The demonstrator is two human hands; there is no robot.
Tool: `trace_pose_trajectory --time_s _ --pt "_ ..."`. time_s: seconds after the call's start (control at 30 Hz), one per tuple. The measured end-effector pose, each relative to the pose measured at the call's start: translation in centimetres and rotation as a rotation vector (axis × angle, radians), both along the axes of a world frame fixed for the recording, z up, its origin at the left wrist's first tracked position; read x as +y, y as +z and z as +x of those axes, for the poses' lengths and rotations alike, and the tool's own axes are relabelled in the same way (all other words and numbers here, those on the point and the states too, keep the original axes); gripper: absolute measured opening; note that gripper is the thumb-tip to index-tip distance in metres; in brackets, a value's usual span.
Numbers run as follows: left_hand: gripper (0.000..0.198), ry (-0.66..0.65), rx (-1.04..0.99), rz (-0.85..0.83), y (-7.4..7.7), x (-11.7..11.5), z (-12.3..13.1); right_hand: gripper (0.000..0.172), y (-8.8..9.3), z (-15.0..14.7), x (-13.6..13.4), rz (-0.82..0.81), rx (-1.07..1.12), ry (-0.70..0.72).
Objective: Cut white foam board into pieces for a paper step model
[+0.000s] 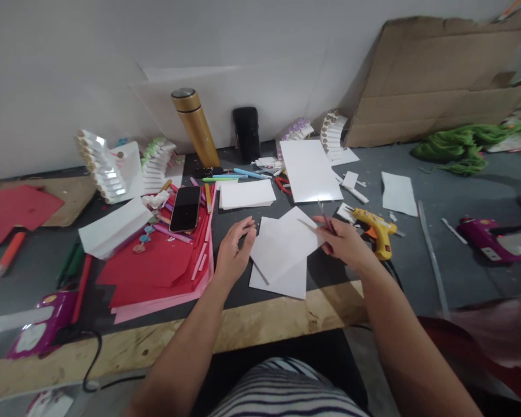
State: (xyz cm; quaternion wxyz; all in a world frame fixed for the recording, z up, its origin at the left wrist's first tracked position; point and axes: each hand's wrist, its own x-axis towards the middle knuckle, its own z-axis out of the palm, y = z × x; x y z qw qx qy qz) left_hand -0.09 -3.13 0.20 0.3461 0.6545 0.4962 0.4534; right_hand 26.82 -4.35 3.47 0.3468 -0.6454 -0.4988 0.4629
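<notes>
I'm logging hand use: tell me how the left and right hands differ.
The left hand holds nothing visible, while the right hand grips a slim tool. The left hand is loosely curved; the right hand is closed around it. Both are bare, flanking the upper white sheet.

The camera sits on my head and looks forward and down, from above my striped shirt [282, 397], which shows at the bottom edge. My forearms [178, 353] stretch away from it to my left hand [235, 249] and right hand [345, 242], fairly near and close to the middle. Past them I see across the dark tabletop [455, 194] to the pale wall [69, 69] facing me, in a wide sweep from a red sheet [13, 211] at far left to a green heap [460, 142] at right.
</notes>
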Motion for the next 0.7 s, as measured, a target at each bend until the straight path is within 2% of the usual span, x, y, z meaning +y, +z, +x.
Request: trace_pose_trajectory --time_s 0.07,0.13,0.23,0.3,0.4,0.5,0.6,0.7 --pt "0.045 0.051 0.065 0.018 0.5 -0.6 -0.3 0.062 0.4 -0.1 -1.5 -0.020 0.007 -0.043" --pt "0.059 0.039 0.204 0.019 1.2 -1.7 -0.7 0.067 0.8 -0.1 -3.4 -0.045 0.017 -0.069" --pt "0.100 -0.162 0.496 -0.008 2.0 -3.6 -1.1 0.071 1.2 0.4 -6.4 -0.146 0.045 -0.077" --pt "0.110 -0.296 0.626 0.018 2.0 -4.3 -1.5 0.068 1.2 1.1 -8.0 -0.241 0.001 -0.004" --pt "0.102 -0.406 0.698 0.057 1.9 -4.5 -2.0 0.055 1.1 2.4 -8.9 -0.265 -0.132 0.101" --pt "0.093 -0.424 0.718 0.073 1.7 -4.3 -2.5 0.051 0.6 3.1 -8.3 -0.112 -0.323 0.057" --pt "0.083 -0.411 0.727 0.109 1.4 -4.8 -2.6 0.061 0.0 2.6 -7.3 0.018 -0.506 0.031" --pt "0.070 -0.328 0.732 0.192 0.6 -5.6 -2.7 0.072 -0.3 1.0 -6.6 0.018 -0.640 0.116"
